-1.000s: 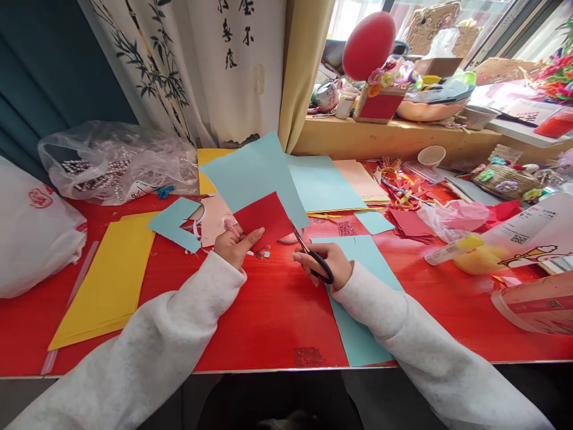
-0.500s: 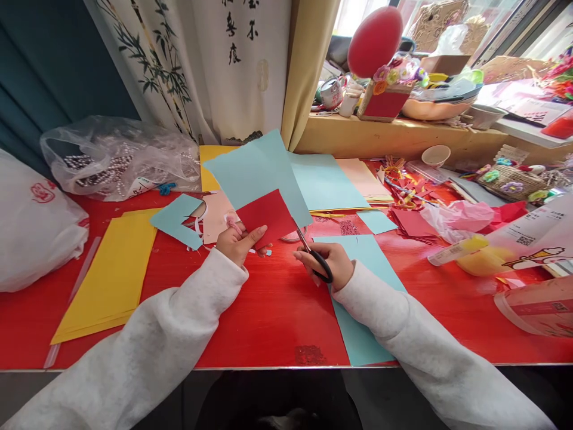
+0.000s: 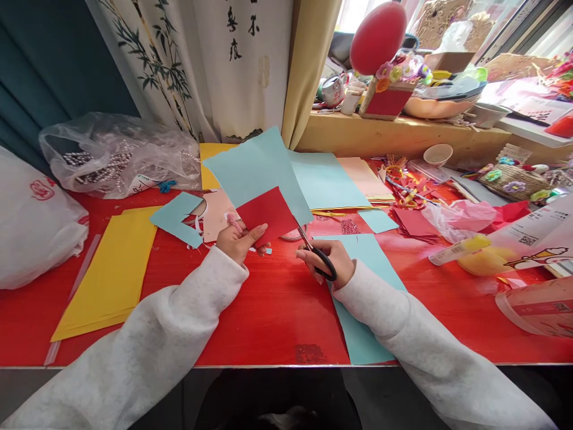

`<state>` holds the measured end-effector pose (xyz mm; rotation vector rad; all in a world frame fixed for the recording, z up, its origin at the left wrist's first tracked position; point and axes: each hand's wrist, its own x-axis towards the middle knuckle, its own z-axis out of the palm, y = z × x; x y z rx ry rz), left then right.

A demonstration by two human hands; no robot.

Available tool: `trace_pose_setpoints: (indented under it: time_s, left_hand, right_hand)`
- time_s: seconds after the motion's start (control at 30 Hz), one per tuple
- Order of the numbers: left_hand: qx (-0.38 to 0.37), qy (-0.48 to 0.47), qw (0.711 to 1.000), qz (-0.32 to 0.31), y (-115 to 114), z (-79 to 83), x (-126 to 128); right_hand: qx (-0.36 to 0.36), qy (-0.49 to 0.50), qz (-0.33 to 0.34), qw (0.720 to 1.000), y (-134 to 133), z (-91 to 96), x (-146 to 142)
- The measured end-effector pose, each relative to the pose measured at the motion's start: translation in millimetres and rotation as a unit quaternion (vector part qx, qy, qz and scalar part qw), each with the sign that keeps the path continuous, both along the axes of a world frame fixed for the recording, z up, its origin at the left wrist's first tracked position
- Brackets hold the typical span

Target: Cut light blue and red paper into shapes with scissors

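Observation:
My left hand (image 3: 240, 240) pinches a red paper square (image 3: 267, 214) laid over a larger light blue sheet (image 3: 255, 161), both raised above the red table. Black-handled scissors (image 3: 323, 263) are gripped in my right hand (image 3: 333, 261). Their blades point up and left, at the right edge of the red square and the blue sheet. Whether the blades are parted I cannot tell. Under my right wrist lies another light blue sheet (image 3: 367, 322). A light blue piece with a notch cut out (image 3: 172, 218) rests left of my left hand, beside a pink sheet (image 3: 215, 221).
Yellow paper strips (image 3: 110, 275) lie at left, near a white plastic bag (image 3: 36, 221) and a clear bag of beads (image 3: 120, 158). Blue sheets (image 3: 329, 179) are stacked behind. Red paper squares (image 3: 414, 224), a glue stick (image 3: 459, 249) and a pink tub (image 3: 537, 307) stand at right.
The scissors and my right hand have shifted very slightly to the right. My left hand keeps the red square and blue sheet in nearly the same place.

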<state>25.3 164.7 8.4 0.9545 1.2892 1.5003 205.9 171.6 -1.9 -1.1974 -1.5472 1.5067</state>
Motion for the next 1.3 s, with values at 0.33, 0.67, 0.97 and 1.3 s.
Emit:
trace_pose_setpoints:
  time_s: [0.33,0.67,0.97,1.3]
  left_hand:
    - [0.008,0.023,1.000,0.012,1,-2.0,-1]
    - [0.006,0.063,0.998,0.028,-4,1.8,1]
    - [0.002,0.077,0.996,0.038,-7,2.3,4]
    - [-0.002,0.092,0.996,0.015,-10,5.3,6]
  right_hand:
    - [0.000,-0.005,0.028,1.000,1,-0.3,3]
    - [0.005,0.003,0.045,0.999,2,-2.6,5]
    - [-0.001,-0.011,0.058,0.998,2,4.0,3]
    - [0.003,-0.027,0.059,0.998,5,2.1,3]
